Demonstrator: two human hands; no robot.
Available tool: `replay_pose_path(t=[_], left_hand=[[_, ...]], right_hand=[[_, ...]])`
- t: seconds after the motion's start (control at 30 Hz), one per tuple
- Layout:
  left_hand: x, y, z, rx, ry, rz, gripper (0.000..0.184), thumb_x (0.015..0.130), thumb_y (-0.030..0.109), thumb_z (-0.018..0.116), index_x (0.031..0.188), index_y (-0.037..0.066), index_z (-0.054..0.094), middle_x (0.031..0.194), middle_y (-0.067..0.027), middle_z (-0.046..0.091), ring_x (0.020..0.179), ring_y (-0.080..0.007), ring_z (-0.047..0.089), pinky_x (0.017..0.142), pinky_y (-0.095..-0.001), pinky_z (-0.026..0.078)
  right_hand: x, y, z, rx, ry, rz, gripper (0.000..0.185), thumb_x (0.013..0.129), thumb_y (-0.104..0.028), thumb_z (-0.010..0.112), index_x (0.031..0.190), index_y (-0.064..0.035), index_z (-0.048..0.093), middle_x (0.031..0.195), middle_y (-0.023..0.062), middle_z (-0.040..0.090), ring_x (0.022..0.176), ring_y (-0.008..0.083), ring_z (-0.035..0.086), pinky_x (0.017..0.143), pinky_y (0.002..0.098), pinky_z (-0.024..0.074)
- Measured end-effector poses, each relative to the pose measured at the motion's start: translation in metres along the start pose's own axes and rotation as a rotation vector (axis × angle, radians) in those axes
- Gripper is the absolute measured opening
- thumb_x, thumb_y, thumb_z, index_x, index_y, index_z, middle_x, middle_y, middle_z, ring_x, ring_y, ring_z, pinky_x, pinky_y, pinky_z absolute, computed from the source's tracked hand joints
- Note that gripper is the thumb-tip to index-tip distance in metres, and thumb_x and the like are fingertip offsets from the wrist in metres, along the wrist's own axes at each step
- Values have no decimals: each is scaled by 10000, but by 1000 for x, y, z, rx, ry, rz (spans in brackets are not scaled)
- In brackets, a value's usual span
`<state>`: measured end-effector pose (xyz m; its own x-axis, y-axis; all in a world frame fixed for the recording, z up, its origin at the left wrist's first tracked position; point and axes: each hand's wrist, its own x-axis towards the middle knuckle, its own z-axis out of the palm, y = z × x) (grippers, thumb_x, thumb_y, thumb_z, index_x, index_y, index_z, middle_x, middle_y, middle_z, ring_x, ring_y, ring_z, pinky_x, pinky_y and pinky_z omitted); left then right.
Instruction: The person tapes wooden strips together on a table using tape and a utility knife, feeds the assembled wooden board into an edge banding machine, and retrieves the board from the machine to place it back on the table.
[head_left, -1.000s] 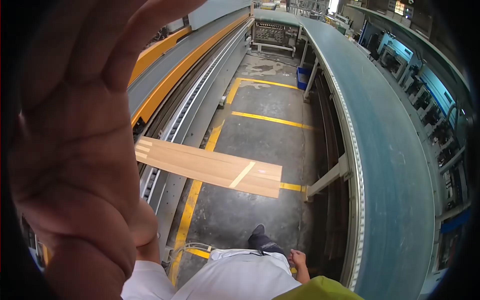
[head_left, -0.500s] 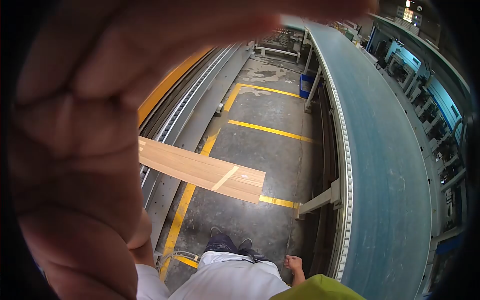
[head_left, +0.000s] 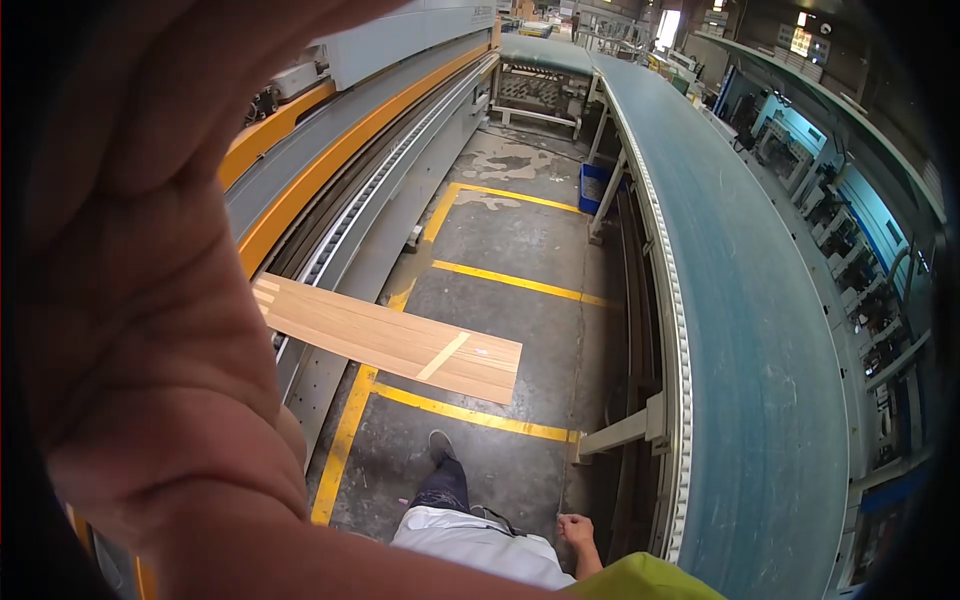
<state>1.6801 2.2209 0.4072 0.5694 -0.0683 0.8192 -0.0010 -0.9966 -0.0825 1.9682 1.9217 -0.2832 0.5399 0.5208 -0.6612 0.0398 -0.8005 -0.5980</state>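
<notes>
My left hand [head_left: 165,300] fills the left side of the view, very close to the camera, palm showing. Its fingers are stretched upward, with the tips out of frame, and nothing is seen in it. My right hand [head_left: 575,530] hangs low at my right side, fingers curled closed with nothing visible in them. A long wood-grain board [head_left: 395,340] with pale tape strips lies across the edge of the left roller conveyor [head_left: 375,182], its right end jutting out above the floor. Neither hand touches the board.
A long green belt conveyor [head_left: 745,300] runs along the right, with a support leg [head_left: 620,435] reaching into the aisle. Yellow lines mark the grey floor [head_left: 500,335]. A blue bin [head_left: 597,188] stands farther ahead, and orange-edged machinery [head_left: 320,180] lines the left.
My left hand swept over the top of the view, then moved back left. The board now appears farther left and slightly nearer. My feet have shifted in a step; my right hand stays low.
</notes>
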Motion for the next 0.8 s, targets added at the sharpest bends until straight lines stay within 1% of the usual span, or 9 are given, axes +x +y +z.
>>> replay_pose_path(t=[0.17,0.23,0.33,0.4,0.53,0.63,0.7,0.77,0.8], left_hand=[[-63,-88,-74,16,-15,30,769,936,567,430,1430,-16,347,1444,-278,374,1347,-418,372,1124,-518,288],[-78,-114,-86,20,-22,39,761,939,560,429,1430,-16,348,1444,-278,374,1347,-421,372,1124,-520,288],[-79,-135,-81,36,-42,31,749,944,550,429,1429,-15,350,1444,-280,373,1345,-424,373,1124,-523,288],[-82,-144,-81,45,-60,22,745,946,547,429,1429,-14,351,1444,-280,373,1345,-425,373,1124,-525,288],[-94,-168,-68,92,199,-108,710,955,501,406,1414,-40,359,1431,-286,387,1331,-418,397,1121,-512,302],[-110,-189,-58,145,364,-274,686,963,466,389,1403,-59,365,1421,-291,398,1320,-413,415,1118,-503,312],[-128,-196,-53,214,446,-441,670,968,443,378,1395,-72,369,1415,-294,405,1313,-409,427,1116,-497,320],[-199,-220,-51,16,517,-363,591,958,350,353,1338,-97,428,1321,-287,505,1229,-383,522,1067,-448,391],[-213,-222,-25,177,722,-644,623,920,385,512,1300,-105,455,1150,-250,606,1001,-324,641,891,-375,513]], right_hand=[[-7,-125,-18,-86,125,-122,297,830,-304,683,858,-12,725,688,64,684,635,139,655,652,282,523],[11,-149,-18,-242,153,-206,295,826,-300,685,888,-15,722,697,85,687,667,167,666,686,301,526],[36,-185,-6,-243,208,-295,306,821,-307,683,914,-18,721,737,108,698,725,197,682,731,321,525],[36,-225,-2,-248,127,-227,315,817,-311,686,927,-17,720,767,113,705,749,201,688,747,323,525],[89,-234,23,-160,88,-208,340,815,-318,689,958,-10,713,811,119,712,751,197,692,749,310,525],[76,-261,32,-96,81,-209,243,855,-213,688,905,24,702,704,46,657,599,111,600,580,263,505],[81,-258,33,-121,62,-186,229,859,-202,681,887,24,702,703,42,653,599,109,594,576,264,499],[87,-241,28,-12,-41,-168,202,891,-175,652,898,25,678,676,27,596,569,114,557,508,257,455],[89,-239,25,84,-78,-115,190,905,-162,636,912,26,662,671,26,572,555,112,536,483,250,427]])
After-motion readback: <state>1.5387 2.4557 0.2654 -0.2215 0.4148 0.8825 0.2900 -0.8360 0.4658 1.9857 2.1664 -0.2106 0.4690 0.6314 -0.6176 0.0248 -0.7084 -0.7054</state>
